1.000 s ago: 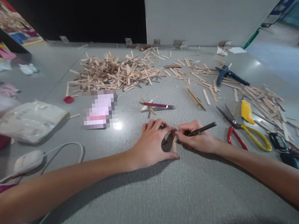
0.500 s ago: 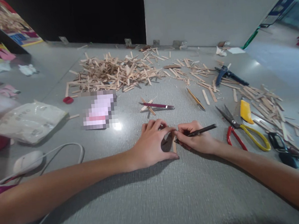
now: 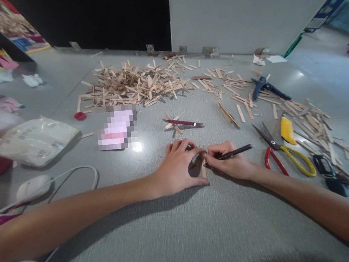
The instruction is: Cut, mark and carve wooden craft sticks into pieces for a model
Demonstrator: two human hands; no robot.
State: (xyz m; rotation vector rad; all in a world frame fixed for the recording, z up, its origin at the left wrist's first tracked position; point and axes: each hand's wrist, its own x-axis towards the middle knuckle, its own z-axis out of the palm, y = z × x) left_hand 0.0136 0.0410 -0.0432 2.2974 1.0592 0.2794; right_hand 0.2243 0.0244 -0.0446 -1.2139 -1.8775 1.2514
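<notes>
A short wooden craft stick (image 3: 204,172) lies on the grey table, pointing away from me. My left hand (image 3: 177,169) pins it, index finger at the far end and thumb at the near end. My right hand (image 3: 233,165) grips a black pen (image 3: 236,151), its tip down at the stick's right edge; the exact contact is hard to make out. Beyond both hands, a dark red pen (image 3: 183,123) rests across a few crossed sticks (image 3: 174,128). A yellow pencil-like tool (image 3: 229,115) lies farther right.
Loose craft sticks pile up (image 3: 133,83) at the back, with more (image 3: 313,127) at right. Scissors (image 3: 274,144), a yellow cutter (image 3: 287,131) and dark blue pliers (image 3: 260,88) lie right. On the left are a blurred-out pink item (image 3: 117,128), a plastic bag (image 3: 39,140) and a white mouse (image 3: 34,188).
Almost nothing differs. Both hands keep their hold on the stick and pen, and the pen's rear end has dipped or shifted very slightly left. The whole view has shifted a little.
</notes>
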